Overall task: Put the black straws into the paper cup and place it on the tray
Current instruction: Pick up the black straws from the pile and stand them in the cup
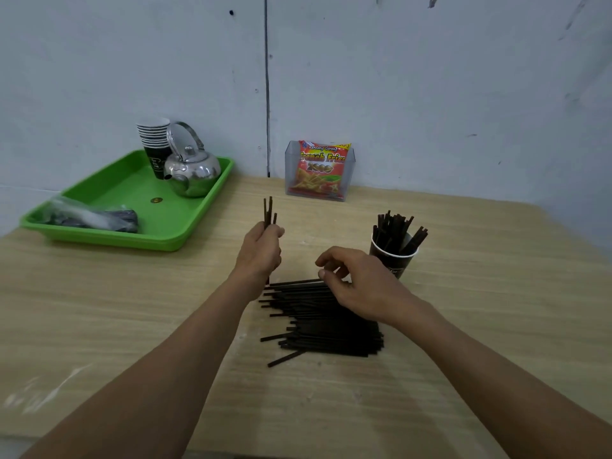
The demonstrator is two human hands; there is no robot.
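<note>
A heap of black straws (pixel 318 321) lies on the wooden table in front of me. My left hand (pixel 261 251) grips three straws (pixel 269 210) upright above the heap's left end. My right hand (pixel 359 283) hovers over the heap's far edge, its thumb and forefinger pinching the end of one straw. Behind my right hand stands a black paper cup (pixel 394 258) with several straws sticking out of it. The green tray (pixel 129 200) sits at the back left of the table.
On the tray stand a steel kettle (pixel 192 170), a stack of paper cups (pixel 155 144) and a plastic bag (pixel 94 218). A clear holder with a snack packet (pixel 320 170) stands against the wall. The table's right edge runs near the cup.
</note>
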